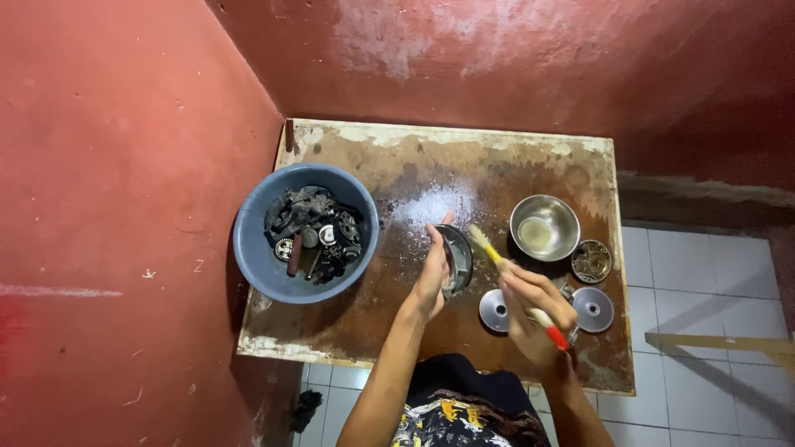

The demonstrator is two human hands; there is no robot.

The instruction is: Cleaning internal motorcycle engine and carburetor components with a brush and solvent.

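Blue basin [252, 248], left of centre, holds dark oily metal parts; steel bowl [544, 227], upper right of the worn table [397, 331], holds pale liquid. At frame centre, L hand [432, 273] is clamped round a round metal drum part [457, 259] standing on edge. R hand [538, 319] is closed round the yellow brush [509, 277], long axis diagonal, bristles pointing upper left toward the drum, red handle end lower right.

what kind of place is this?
Likely a small home repair corner: a worn wooden table against red walls, a blue basin of greasy metal parts, and round metal discs being brush-cleaned.
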